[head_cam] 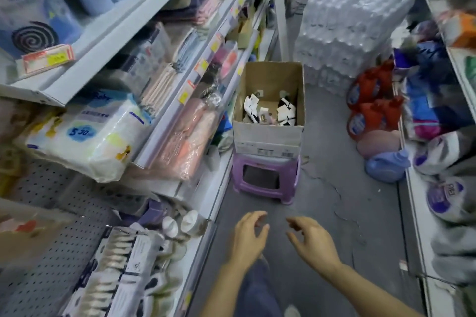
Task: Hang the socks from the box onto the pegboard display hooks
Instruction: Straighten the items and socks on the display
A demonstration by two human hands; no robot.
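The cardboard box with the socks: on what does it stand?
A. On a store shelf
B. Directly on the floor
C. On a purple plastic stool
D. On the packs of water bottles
C. The cardboard box, open at the top with black and white socks inside, rests on the purple plastic stool in the aisle, near the packs of water bottles, which stand behind it.

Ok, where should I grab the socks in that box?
From above: the box is open-topped with tall walls. Pinch the socks by their top end, probably the card header; blur hides detail. Both hands hold nothing.
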